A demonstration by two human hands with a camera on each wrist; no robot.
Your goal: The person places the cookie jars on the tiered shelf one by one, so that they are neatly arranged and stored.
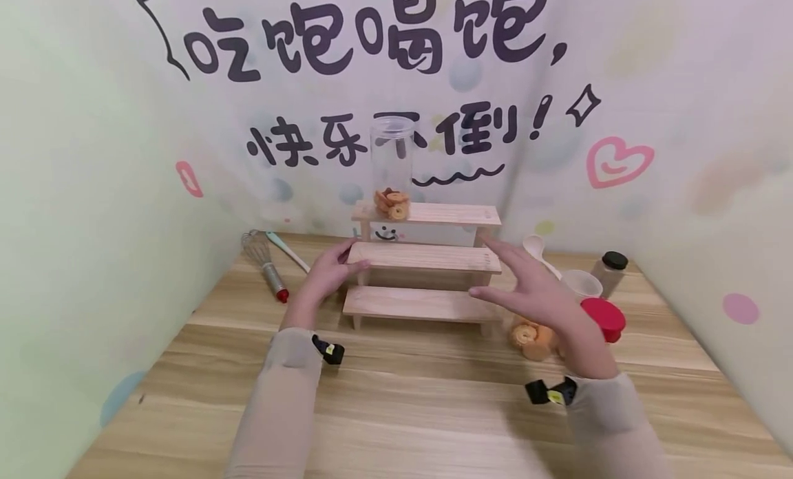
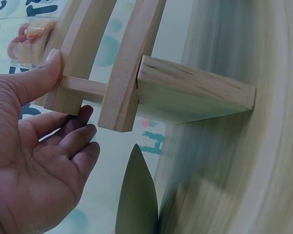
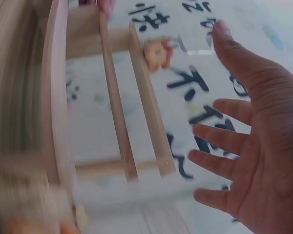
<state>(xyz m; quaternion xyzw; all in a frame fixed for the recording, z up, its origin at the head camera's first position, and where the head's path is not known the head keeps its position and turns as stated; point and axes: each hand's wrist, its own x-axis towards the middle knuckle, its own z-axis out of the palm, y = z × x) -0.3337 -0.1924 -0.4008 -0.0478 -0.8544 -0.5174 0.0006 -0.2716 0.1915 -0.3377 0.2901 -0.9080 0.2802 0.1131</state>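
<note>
A three-step wooden display stand [image 1: 424, 303] stands on the table in the head view. My left hand [image 1: 330, 271] holds the left end of its middle step; in the left wrist view, that hand's thumb [image 2: 46, 73] lies on the step and the fingers curl under it. Beside the stand's right end, my right hand [image 1: 535, 286] is spread with nothing in it. The right wrist view shows its fingers [image 3: 219, 134] straight and apart from the wood. On the top step, a clear jar [image 1: 393, 159] stands upright with several ring-shaped snacks [image 1: 393, 204] at its bottom.
Left of the stand lie a whisk [image 1: 268, 267] and a light-blue-handled utensil [image 1: 287, 249]. To the right are a white spoon [image 1: 537, 250], a clear cup [image 1: 582, 282], a black-capped bottle [image 1: 610, 274], a red lid [image 1: 604, 318] and more snacks [image 1: 531, 338]. A printed cloth [image 1: 347, 183] hangs behind.
</note>
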